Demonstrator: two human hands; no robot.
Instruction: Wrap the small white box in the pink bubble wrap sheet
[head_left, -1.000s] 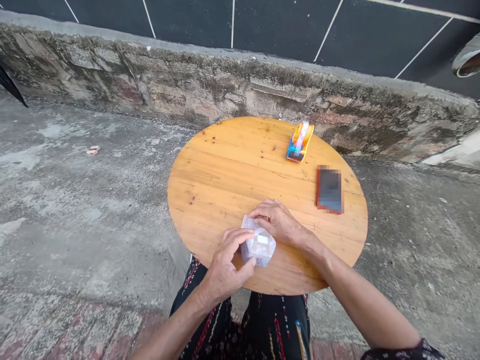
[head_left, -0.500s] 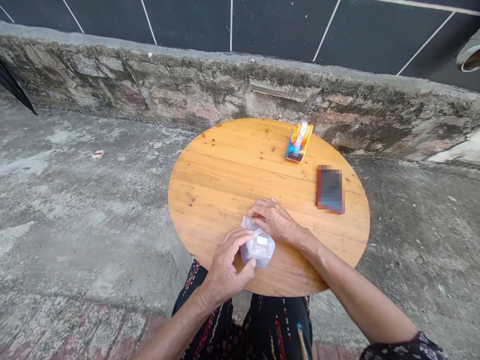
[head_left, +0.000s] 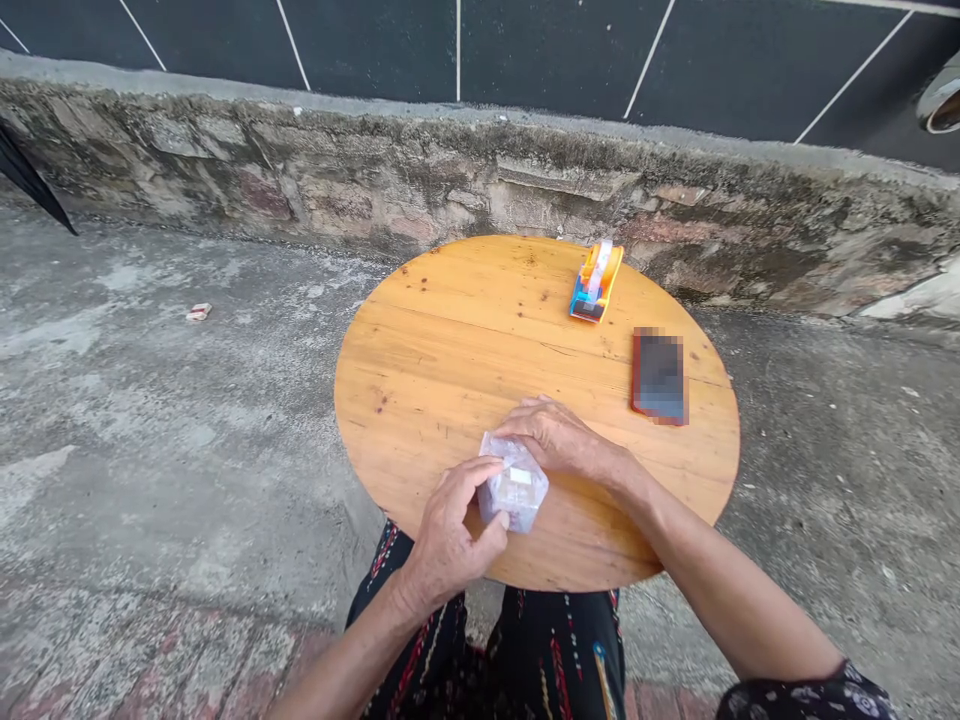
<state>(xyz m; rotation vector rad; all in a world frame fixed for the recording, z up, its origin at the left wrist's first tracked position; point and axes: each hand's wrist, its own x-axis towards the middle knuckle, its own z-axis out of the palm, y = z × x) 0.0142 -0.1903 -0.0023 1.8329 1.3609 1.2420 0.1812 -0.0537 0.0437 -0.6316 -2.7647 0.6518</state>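
A small block-shaped packet (head_left: 517, 508), wrapped in cloudy clear plastic with a small white label on top, rests on the wooden table near its front edge. My left hand (head_left: 454, 525) grips its left side, the thumb on the near end and the fingers on the upper left. Curled over the packet's far edge is my right hand (head_left: 555, 432), its fingertips partly hidden behind the hand and the plastic. What lies inside the wrapping looks brownish, but I cannot make it out.
The round wooden table (head_left: 420, 370) carries a yellow and blue tape dispenser (head_left: 596, 282) at the back right. A phone (head_left: 658, 375) with a blurred screen and a red edge lies at the right. Behind stands a stone wall base (head_left: 337, 180); a crumpled scrap (head_left: 199, 312) lies on the concrete.
The right hand has shifted slightly, its fingers now lower over the packet's far edge. The left hand keeps its grip. The whole view has moved very slightly.
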